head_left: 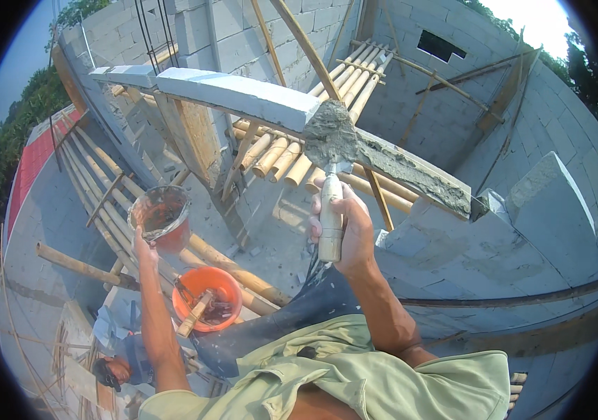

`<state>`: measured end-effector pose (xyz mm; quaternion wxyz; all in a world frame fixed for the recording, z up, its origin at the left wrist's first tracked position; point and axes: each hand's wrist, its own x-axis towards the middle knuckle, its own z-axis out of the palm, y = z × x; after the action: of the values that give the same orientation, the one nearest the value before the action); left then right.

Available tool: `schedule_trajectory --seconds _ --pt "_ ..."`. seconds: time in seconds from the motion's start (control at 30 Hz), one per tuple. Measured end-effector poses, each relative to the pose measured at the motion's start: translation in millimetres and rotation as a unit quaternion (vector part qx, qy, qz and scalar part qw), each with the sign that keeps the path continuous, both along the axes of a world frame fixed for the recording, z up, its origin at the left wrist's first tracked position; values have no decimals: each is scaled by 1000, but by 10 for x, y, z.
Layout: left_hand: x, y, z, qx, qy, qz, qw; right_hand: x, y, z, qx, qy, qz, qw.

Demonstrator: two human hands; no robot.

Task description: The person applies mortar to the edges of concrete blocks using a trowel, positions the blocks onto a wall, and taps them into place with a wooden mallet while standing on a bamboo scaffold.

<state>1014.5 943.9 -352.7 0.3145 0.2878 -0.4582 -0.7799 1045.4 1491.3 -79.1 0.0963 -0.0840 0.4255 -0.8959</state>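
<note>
A trowel (332, 183) is held by its pale, worn, cylindrical handle in the right grip (350, 227), with the blade pointed away from the body. The blade is almost wholly covered by a rough, thick heap of wet grey mortar (332, 133). It is seen over the spot where the end of a white block meets a strip of mortar along the wall top; whether they are touched cannot be told. A reddish bucket (174, 241), its rim crusted grey and its inside stained, is held at the rim by the left grip (146, 245), mouth upward.
</note>
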Motion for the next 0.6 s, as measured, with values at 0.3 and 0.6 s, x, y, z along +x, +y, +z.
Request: schedule_trajectory --seconds 0.3,0.6 --pt "-60 -640 -1148 135 -26 37 990 -474 -381 309 -62 -38 -97 993" --pt "296 -668 -1528 162 -1 8 987 -834 -914 91 -34 -35 -91 995"
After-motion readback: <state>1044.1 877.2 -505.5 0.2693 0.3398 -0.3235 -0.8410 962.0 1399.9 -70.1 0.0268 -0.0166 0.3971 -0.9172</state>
